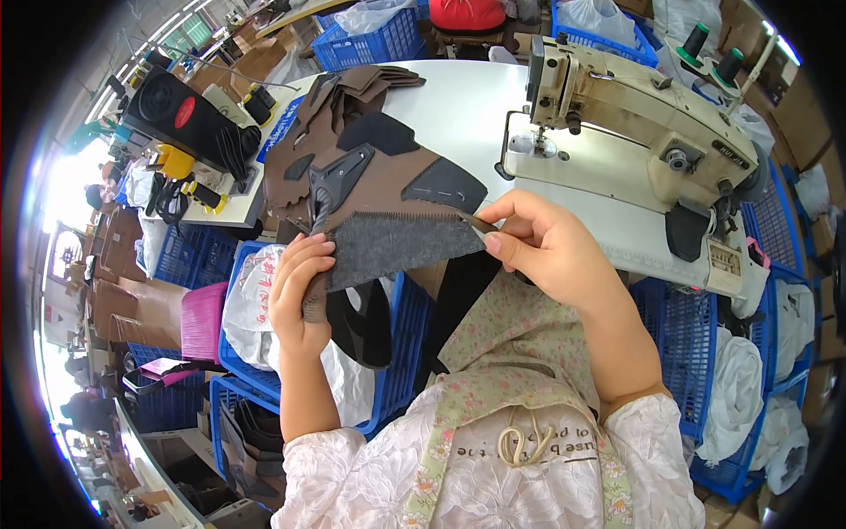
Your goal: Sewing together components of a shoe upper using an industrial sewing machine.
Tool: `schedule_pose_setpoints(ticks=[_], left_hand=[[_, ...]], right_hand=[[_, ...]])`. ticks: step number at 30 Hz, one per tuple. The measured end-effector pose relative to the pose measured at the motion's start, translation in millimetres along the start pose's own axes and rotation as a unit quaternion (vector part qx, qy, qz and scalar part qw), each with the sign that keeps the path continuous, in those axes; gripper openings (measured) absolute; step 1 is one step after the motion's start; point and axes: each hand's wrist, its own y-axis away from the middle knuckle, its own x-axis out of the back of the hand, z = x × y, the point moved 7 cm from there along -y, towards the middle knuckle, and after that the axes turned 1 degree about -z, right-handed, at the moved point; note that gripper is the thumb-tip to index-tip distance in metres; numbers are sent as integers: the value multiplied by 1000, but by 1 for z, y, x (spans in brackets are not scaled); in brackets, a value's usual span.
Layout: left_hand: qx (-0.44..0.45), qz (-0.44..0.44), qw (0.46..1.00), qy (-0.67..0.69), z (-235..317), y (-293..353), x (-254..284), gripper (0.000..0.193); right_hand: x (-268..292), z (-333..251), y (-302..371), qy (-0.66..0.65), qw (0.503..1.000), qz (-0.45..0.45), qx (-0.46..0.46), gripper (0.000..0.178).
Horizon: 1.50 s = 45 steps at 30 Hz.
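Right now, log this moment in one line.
left hand: holds grey panel, left end | right hand: pinches its right corner | sewing machine: on white table, right

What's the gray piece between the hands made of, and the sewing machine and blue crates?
Gray piece: probably fabric, matte, since a fine grain shows.
Sewing machine: likely painted metal, smooth cream, with bare shiny parts.
Blue crates: seemingly smooth plastic, evenly colored, with molded-looking lattice sides.
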Motion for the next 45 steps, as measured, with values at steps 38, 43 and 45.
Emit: schedule_pose_setpoints(ticks=[38, 43, 45], left_hand=[[281, 268, 795, 465, -45, -47, -31, 29], [287, 282, 795, 455, -32, -49, -33, 29], [277, 283, 799, 453, -32, -50, -32, 29]], right_hand=[[-99, 59, 20, -47, 974, -205, -82, 36], [-109, 69, 16, -120, 962, -236, -62, 37], [-110, 68, 16, -126, 961, -240, -51, 38]])
